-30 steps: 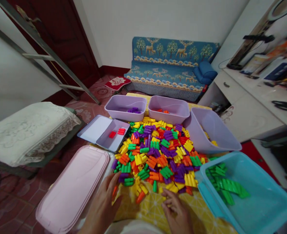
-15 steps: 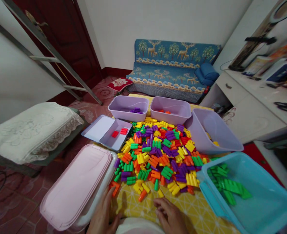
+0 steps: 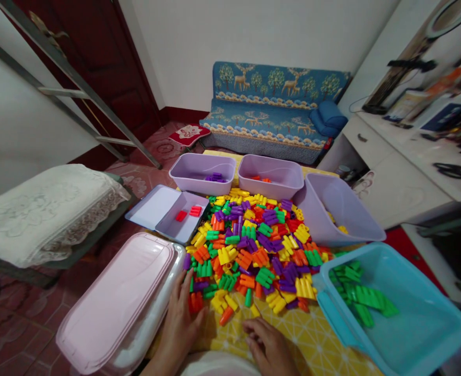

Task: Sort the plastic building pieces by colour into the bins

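A wide heap of plastic building blocks point(image 3: 249, 245) in green, yellow, orange, purple and red lies on the yellow patterned tablecloth point(image 3: 324, 334). My left hand point(image 3: 183, 318) reaches along the heap's near left edge, fingers stretched and thumb apart. Its fingertips are beside orange-red blocks point(image 3: 196, 302) and a purple block point(image 3: 201, 286); whether they touch is unclear. My right hand point(image 3: 271, 345) rests at the near edge of the cloth, fingers loosely curled with nothing visible in them. Close ahead of it are a yellow block point(image 3: 255, 310) and an orange block point(image 3: 226, 316).
A teal bin point(image 3: 422, 292) with green blocks stands right. Lilac bins hold purple point(image 3: 183, 180), orange point(image 3: 281, 190) and yellow point(image 3: 355, 224) blocks. An open lidded box point(image 3: 163, 227) with red blocks is left, behind pink lids point(image 3: 116, 297). A sofa point(image 3: 265, 125) stands beyond.
My left hand has moved forward and slightly right to the heap's edge blocks. My right hand has stayed nearly in place. The view has shifted slightly.
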A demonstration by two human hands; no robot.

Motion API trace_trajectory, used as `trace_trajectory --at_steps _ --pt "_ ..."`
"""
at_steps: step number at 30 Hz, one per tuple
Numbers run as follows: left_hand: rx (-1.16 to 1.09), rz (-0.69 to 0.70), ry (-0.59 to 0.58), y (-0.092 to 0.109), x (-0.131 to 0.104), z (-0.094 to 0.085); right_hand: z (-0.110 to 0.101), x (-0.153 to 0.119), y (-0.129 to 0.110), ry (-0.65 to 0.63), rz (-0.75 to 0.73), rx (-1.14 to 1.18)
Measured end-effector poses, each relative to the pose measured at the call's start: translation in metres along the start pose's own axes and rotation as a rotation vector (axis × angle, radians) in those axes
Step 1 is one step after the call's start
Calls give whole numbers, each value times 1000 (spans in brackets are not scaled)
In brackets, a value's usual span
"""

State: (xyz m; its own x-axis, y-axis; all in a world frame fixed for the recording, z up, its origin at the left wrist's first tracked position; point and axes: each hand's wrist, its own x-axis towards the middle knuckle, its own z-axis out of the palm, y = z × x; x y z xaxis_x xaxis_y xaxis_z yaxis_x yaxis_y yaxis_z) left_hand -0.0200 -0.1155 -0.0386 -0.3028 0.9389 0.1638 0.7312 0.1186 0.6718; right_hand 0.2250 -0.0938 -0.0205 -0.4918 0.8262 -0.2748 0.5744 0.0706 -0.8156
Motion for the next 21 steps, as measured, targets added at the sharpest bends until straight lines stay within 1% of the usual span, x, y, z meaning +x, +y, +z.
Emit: trace_trajectory --at_steps 3,8,11,14,17,19,21 --pt "-54 -40 16 4 4 4 2 1 2 25 11 30" --pt "-162 -106 16 18 11 13 12 6 4 131 54 160" --pt "-206 -119 2 24 14 19 19 12 2 146 109 214" --pt "-255 -86 -46 28 14 26 26 18 0 146 132 226" --pt "-326 -30 -100 31 9 35 33 24 2 153 141 256" --pt "-393 -16 -128 33 5 43 36 27 3 199 134 263" --pt "-463 -27 -147 38 2 50 37 31 1 282 93 274"
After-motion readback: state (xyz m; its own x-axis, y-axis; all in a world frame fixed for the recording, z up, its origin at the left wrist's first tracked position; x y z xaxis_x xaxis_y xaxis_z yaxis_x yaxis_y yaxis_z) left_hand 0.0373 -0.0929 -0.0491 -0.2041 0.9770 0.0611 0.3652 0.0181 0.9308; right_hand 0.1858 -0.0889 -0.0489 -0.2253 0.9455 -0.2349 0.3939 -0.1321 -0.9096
